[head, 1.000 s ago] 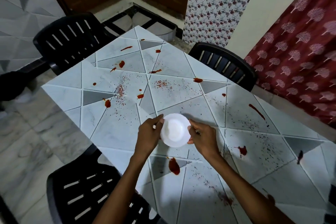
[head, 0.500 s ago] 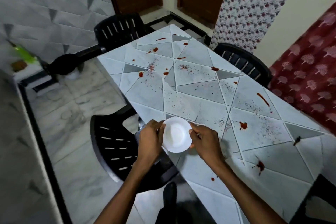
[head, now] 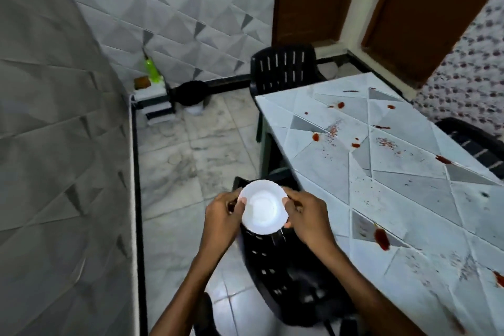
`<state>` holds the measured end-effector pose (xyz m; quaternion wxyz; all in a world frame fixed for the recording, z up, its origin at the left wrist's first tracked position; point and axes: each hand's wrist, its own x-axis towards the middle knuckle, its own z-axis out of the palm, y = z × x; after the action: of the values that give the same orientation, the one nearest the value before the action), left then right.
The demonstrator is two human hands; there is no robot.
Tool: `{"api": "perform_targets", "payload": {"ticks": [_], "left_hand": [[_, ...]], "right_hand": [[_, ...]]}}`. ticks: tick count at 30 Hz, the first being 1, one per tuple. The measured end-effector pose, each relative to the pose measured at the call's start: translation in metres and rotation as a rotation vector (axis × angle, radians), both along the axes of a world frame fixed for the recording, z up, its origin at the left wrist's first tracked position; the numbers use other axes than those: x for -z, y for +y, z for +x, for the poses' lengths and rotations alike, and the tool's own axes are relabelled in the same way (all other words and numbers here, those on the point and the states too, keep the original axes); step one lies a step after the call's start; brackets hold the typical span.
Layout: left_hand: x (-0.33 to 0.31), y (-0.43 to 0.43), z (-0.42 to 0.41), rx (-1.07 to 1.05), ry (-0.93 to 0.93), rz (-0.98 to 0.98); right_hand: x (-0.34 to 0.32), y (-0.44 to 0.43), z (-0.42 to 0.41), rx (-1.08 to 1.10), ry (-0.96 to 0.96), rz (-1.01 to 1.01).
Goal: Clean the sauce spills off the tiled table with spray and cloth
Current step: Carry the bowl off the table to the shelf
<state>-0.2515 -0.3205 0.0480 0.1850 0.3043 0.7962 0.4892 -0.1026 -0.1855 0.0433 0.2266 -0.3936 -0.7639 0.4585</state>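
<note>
With your left hand (head: 221, 215) and right hand (head: 308, 218) pinching the small white scalloped bowl (head: 263, 210) by its rim, carry it level, clear of the sauce-spattered tiled table (head: 321, 163).

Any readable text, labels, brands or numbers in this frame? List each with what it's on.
None can be read.
The green bottle by the wall is too small and blurred for any label.
The white bowl, held by the left hand and right hand, shows no print.
The tiled table carries only sauce stains.
</note>
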Motion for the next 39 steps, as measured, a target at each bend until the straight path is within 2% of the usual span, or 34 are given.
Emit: {"api": "perform_targets", "payload": {"ticks": [4, 10, 17, 30, 39], "left_hand": [[-0.010, -0.021, -0.108, -0.064, -0.154, 0.032], [-0.018, -0.035, -0.261, -0.158, -0.211, 0.082], [-0.018, -0.011, -0.398, -0.231, -0.308, 0.149], [-0.024, 0.121, -0.688, -0.368, -0.297, 0.198], [-0.018, 0.206, -0.886, -0.436, -0.324, 0.203]], "right_hand": [[-0.013, -0.007, -0.116, -0.023, 0.036, -0.063], [-0.028, -0.014, -0.280, -0.087, 0.035, -0.143], [-0.032, 0.012, -0.420, -0.093, 0.039, -0.160], [-0.022, 0.165, -0.735, -0.246, 0.094, -0.250], [-0.018, 0.262, -0.948, -0.301, 0.010, -0.296]]}}
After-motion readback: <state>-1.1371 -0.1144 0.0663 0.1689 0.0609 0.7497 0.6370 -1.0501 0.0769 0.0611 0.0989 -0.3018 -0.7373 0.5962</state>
